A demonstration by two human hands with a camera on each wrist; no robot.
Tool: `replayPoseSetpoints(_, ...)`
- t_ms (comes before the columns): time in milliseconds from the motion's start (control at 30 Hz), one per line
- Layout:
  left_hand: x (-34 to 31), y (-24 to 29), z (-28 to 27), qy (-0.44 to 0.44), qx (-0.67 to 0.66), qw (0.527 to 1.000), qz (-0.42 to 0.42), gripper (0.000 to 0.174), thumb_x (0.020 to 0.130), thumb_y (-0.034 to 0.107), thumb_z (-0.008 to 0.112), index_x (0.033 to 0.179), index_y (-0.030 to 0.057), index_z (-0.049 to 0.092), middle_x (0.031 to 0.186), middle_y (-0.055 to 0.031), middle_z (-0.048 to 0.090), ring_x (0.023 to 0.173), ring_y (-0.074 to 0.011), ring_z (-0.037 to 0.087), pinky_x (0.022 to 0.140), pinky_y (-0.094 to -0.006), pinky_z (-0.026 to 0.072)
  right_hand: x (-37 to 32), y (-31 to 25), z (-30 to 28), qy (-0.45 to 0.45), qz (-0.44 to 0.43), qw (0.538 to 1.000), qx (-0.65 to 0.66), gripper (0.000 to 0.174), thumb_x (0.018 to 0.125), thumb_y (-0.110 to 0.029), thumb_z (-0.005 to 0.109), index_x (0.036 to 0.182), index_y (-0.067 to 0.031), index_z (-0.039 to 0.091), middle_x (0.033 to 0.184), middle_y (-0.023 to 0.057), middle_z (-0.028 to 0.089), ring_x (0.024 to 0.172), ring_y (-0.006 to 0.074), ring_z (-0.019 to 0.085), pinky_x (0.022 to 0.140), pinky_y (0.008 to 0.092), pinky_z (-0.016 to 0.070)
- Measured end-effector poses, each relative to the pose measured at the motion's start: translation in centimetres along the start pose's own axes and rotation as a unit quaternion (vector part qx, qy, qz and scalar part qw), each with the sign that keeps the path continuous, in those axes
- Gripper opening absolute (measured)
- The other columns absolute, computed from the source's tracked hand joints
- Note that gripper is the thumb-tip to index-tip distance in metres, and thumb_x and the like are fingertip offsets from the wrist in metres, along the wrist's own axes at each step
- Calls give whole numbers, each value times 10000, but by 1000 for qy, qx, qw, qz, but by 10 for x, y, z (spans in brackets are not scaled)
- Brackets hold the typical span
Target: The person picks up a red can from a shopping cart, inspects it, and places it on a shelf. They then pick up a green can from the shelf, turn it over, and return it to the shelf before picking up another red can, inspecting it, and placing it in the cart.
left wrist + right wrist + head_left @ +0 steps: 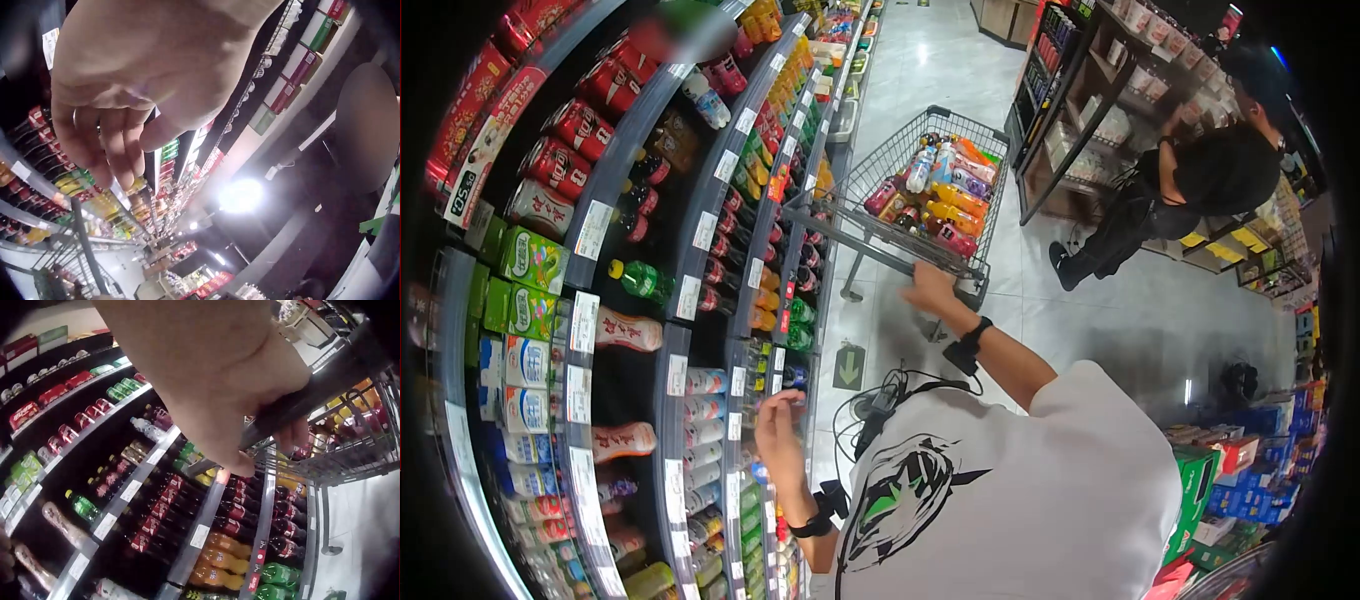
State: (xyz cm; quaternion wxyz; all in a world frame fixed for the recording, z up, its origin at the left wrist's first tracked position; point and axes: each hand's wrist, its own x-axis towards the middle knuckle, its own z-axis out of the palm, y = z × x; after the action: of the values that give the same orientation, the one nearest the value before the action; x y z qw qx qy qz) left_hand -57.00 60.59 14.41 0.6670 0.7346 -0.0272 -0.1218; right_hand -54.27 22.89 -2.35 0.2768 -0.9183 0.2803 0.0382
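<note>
The right hand [932, 292] grips the dark handle bar of a wire shopping cart [880, 150]; in the right wrist view the fingers of that hand [250, 419] wrap round the bar [312, 387]. Bottled drinks [957, 200] in orange, red, purple and clear lie heaped in the cart. The left hand [780, 440] is raised beside the drinks shelf, holding nothing, and its fingers are loosely bent in the left wrist view, where the palm [150, 69] fills the top.
Shelves [665, 300] of bottles, cans and cartons run along the left. A person in black [1200, 180] bends at a rack [1060, 150] on the right. Grey floor tiles [920, 60] stretch ahead of the cart. Boxes [1250, 490] are stacked at the lower right.
</note>
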Motion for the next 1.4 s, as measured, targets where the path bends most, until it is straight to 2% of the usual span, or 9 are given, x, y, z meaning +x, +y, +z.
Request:
replayPoseSetpoints(400, -132, -18, 112, 4, 36, 996, -76, 252, 1064, 130, 478, 1146, -20, 664, 1039, -91, 720, 898, -153, 666, 824, -290, 501, -16, 28, -10, 33, -131, 991, 25, 476, 817, -320, 743, 1116, 9, 574, 1040, 206, 693, 992, 403, 683, 874, 505, 543)
replayPoseSetpoints(467, -151, -15, 122, -14, 5, 996, -83, 253, 1063, 130, 484, 1157, -21, 663, 1040, -96, 721, 904, -158, 666, 834, -293, 503, -6, 39, -10, -2, -158, 987, 23, 549, 844, -343, 709, 1230, 15, 552, 1088, 232, 701, 1019, 414, 683, 896, 501, 537)
replayPoseSetpoints(533, -168, -19, 121, 8, 0, 997, -82, 250, 1061, 116, 486, 1170, -30, 658, 1039, -104, 722, 906, -161, 665, 844, -296, 516, -4, 40, -13, -24, -106, 993, 50, 548, 836, -338, 699, 1234, 12, 561, 1033, 225, 721, 988, 420, 692, 882, 501, 538)
replayPoseSetpoints(633, -192, -12, 118, 16, 9, 997, -69, 283, 1077, 211, 508, 1197, -2, 650, 1073, -91, 718, 952, -163, 652, 878, -299, 486, -10, 46, -16, -22, -140, 988, 56, 551, 835, -346, 689, 1248, -1, 567, 1017, 219, 731, 1005, 415, 691, 887, 502, 534)
replayPoseSetpoints(700, -210, -12, 113, 41, -3, 998, -52, 284, 1076, 211, 509, 1199, -2, 650, 1072, -94, 719, 951, -164, 653, 875, -299, 487, -12, 45, -25, -62, -106, 992, 28, 625, 846, -353, 711, 1324, 12, 542, 1150, 234, 705, 1079, 407, 676, 928, 504, 533)
replayPoseSetpoints(933, -293, -25, 76, 124, -25, 991, -42, 273, 1052, 136, 490, 1183, -47, 644, 1062, -132, 723, 930, -181, 662, 865, -310, 518, -27, 46, -13, 19, -98, 994, -36, 669, 823, -374, 719, 1352, -23, 509, 1192, 226, 687, 1108, 422, 661, 977, 496, 520)
replayPoseSetpoints(1000, -323, -35, 60, 157, -11, 987, -39, 275, 1059, 201, 514, 1180, 9, 669, 1045, -98, 730, 896, -158, 669, 837, -293, 494, -42, 46, -13, 21, -90, 994, -64, 844, 788, -340, 766, 1476, -18, 398, 1344, 252, 588, 1231, 424, 593, 1043, 507, 479)
replayPoseSetpoints(1100, -369, -38, 40, 190, -14, 981, -33, 265, 1038, 162, 508, 1162, -7, 669, 1034, -104, 731, 886, -165, 661, 832, -292, 489, -60, 63, -12, 46, -133, 986, -93, 971, 757, -354, 785, 1543, -35, 313, 1408, 238, 526, 1278, 426, 546, 1066, 504, 459)
replayPoseSetpoints(1400, -462, -78, 15, 256, -58, 964, -37, 269, 1031, 201, 523, 1124, 7, 684, 1000, -96, 735, 856, -161, 660, 806, -296, 478, -105, 84, -8, 63, -185, 974, -117, 1120, 693, -372, 813, 1588, -24, 237, 1444, 237, 484, 1322, 425, 481, 1134, 483, 384)
